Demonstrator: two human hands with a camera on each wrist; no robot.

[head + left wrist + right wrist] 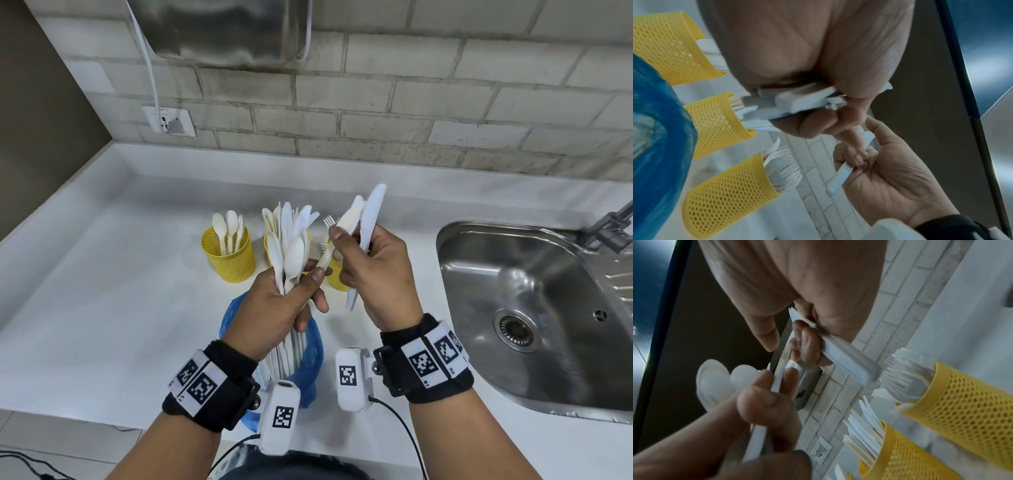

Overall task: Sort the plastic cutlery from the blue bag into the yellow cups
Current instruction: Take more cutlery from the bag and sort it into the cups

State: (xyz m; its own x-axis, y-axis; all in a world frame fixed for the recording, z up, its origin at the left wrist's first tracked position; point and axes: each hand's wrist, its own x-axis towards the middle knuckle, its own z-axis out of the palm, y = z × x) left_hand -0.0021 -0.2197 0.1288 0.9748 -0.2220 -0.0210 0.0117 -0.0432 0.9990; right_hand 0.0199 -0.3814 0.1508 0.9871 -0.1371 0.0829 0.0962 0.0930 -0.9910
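My left hand (pixel 310 291) grips a mixed bundle of white plastic cutlery (pixel 291 253), spoons foremost, above the blue bag (pixel 311 356). One fork (pixel 328 226) sticks out of the bundle toward the thumb of my right hand (pixel 352 257). That hand holds two or three white knives (pixel 371 216) upright, their handles (pixel 849 363) pinned in curled fingers. Three yellow mesh cups stand behind: the left cup (pixel 229 260) has spoons, the middle cup (pixel 715 123) knives, the right cup (pixel 729 194) forks. Both hands partly hide the middle and right cups in the head view.
The cups and bag stand on a white counter (pixel 102 274). A steel sink (pixel 513 274) with a faucet (pixel 609 226) lies to the right. On the brick wall behind are a socket (pixel 169 120) and a steel box (pixel 219 31) with a white cable.
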